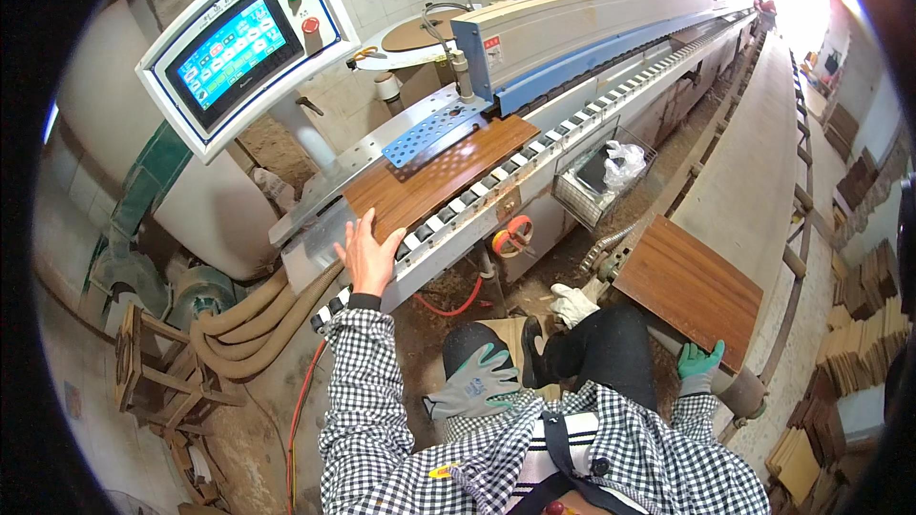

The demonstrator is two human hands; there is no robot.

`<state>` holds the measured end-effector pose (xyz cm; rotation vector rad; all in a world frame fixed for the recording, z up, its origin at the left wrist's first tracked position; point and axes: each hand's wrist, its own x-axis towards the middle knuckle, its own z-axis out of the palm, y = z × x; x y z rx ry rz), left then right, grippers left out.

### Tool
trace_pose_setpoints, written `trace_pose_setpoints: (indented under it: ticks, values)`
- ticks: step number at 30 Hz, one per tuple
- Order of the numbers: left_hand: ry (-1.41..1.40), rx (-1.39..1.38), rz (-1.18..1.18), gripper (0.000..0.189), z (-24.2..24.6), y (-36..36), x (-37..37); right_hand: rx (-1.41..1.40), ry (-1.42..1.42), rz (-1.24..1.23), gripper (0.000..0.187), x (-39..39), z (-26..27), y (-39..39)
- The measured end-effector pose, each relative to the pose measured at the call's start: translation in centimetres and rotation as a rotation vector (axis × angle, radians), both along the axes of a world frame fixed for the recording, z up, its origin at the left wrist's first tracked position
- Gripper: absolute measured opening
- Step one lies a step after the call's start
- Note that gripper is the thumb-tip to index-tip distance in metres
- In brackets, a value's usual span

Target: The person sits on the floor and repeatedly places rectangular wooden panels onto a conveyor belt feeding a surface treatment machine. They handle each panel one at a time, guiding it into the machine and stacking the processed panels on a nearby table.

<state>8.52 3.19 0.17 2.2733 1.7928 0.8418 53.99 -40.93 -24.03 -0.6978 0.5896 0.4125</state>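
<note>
A long, narrow brown wood-grain panel (436,182) lies flat on the infeed of an edge-banding machine (580,28), partly beneath a perforated blue plate (436,130). My bare left hand (368,254) rests against its near end, fingers spread. A second, wider wood-grain panel (690,290) lies on the near end of the belt conveyor (744,150) to my right. At its near corner, my right hand (700,365), in a grey and green glove, grips the edge; the fingers are partly hidden. One loose glove (476,383) lies on my lap.
A control panel with a lit screen (232,50) stands at the left. Orange-handled scissors (513,236) hang on the machine's side, near a wire basket (605,175). Dust hoses (265,329) and a wooden stool (168,372) are at lower left. Stacked boards (869,322) line the right.
</note>
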Motion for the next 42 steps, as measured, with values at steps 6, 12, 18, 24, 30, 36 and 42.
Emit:
trace_pose_setpoints:
  ticks: [6,12,18,24,30,36,42]
  values:
    - [-0.13,0.063,-0.238,0.06,-1.2,1.8,1.9,0.05,-0.19,0.167,0.042,0.2,2.9,-2.0]
    - [-0.144,0.133,-0.306,0.039,-1.3,0.0,0.4,-0.165,-0.76,0.335,0.043,-2.0,4.8,-2.2]
    - [-0.18,0.2,-0.405,0.04,-0.6,-6.2,-1.0,0.04,-1.0,0.662,0.046,-4.4,9.3,4.9]
    - [-0.002,0.229,-0.5,0.065,0.0,-12.2,-2.8,0.164,-1.431,0.983,0.044,-11.8,14.6,18.6]
    - [0.104,0.188,-0.282,0.062,-0.6,-13.0,-8.3,0.473,-1.203,1.318,0.03,-20.0,17.9,27.6]
    - [0.064,0.214,-0.124,0.056,-1.7,-10.1,-10.8,0.709,-0.441,1.398,0.041,-21.8,19.4,29.3]
    - [0.112,0.078,0.005,0.06,-0.4,-5.0,-10.1,-0.328,-1.078,1.146,0.051,-10.5,15.8,22.5]
